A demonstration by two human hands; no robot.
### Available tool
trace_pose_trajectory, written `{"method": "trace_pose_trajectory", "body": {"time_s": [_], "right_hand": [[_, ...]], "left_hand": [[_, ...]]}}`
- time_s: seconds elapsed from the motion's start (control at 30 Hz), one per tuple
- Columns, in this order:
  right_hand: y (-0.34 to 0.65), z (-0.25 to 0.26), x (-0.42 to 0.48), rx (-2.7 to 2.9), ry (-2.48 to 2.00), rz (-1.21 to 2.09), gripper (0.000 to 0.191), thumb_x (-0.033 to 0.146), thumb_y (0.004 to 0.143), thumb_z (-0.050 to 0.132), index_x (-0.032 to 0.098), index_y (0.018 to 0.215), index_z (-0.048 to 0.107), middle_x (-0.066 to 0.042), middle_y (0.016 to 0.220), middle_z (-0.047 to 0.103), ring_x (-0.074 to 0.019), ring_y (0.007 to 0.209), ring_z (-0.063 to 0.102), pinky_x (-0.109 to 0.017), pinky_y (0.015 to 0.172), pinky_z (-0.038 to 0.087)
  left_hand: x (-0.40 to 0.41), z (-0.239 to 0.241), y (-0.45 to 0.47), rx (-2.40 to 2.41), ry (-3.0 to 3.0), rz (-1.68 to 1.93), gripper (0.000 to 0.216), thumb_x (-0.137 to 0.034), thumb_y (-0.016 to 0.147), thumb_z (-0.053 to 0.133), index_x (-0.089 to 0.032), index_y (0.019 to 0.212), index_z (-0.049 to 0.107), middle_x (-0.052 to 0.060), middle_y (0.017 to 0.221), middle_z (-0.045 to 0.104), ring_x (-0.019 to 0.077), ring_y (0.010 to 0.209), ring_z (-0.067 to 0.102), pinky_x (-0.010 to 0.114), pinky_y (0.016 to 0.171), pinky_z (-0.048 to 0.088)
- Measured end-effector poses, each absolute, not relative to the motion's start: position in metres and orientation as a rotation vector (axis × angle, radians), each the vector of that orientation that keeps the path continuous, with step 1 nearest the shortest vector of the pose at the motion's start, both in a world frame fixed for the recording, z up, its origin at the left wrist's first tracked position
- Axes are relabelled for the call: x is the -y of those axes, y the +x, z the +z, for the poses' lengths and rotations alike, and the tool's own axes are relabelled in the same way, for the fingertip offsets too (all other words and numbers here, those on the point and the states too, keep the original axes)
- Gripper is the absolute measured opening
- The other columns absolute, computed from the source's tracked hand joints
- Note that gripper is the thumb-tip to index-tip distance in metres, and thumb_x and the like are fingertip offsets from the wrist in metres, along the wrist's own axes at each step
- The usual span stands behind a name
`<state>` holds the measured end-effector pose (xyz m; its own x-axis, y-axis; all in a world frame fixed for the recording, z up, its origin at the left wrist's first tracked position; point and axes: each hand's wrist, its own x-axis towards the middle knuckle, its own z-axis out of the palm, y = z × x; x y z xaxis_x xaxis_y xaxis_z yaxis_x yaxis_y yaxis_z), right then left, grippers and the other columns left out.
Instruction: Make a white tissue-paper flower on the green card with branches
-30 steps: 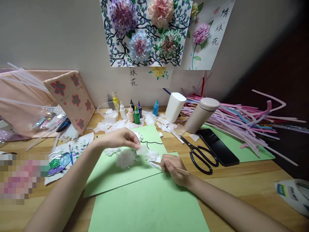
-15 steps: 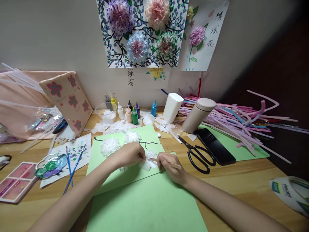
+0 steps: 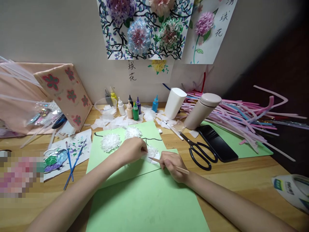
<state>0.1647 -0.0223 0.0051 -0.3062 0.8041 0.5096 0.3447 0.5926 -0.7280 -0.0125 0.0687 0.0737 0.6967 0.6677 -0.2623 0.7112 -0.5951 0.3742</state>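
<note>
A green sheet bears fluffy white paper flowers and thin dark drawn branches. My left hand is closed in a pinch over its right part, beside another white flower. What its fingertips hold, if anything, is hidden. Wrapped round a thin wooden stick, my right hand rests at the sheet's right edge. The stick's dark tip points left, at the white paper below that flower. A larger green sheet lies underneath.
Black-handled scissors, a phone and a tumbler are to the right. Paint bottles and white paper scraps stand and lie behind. Two blue brushes and a paint palette are left. A tape roll sits far right.
My left hand has moved slightly off the loose white paper, staying pinched. The stick in my right hand now reaches over that paper. The view has tilted down a little.
</note>
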Motion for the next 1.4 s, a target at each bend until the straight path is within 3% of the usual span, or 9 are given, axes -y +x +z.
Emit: {"method": "trace_pose_trajectory", "body": {"time_s": [0.67,1.4], "right_hand": [[0.155,0.008,0.019,1.830,-1.181,0.715,0.039,0.030,0.098,0.023,0.021,0.063,0.037,0.001,0.057,0.041,-0.0136,0.053,0.040,-0.028,0.053,0.033],[0.155,0.010,0.022,1.828,-1.104,0.689,0.040,0.032,0.098,0.022,0.021,0.063,0.038,0.001,0.057,0.041,-0.0139,0.054,0.042,-0.028,0.055,0.034]], "left_hand": [[-0.069,0.077,-0.013,-1.168,2.479,-0.235,0.017,-0.022,0.073,0.055,-0.020,0.080,0.070,0.005,0.081,0.070,0.0179,0.070,0.060,0.025,0.057,0.038],[-0.065,0.071,-0.014,-1.104,2.532,-0.247,0.019,-0.014,0.072,0.051,-0.017,0.075,0.069,0.007,0.074,0.069,0.0196,0.068,0.061,0.025,0.056,0.037]]}}
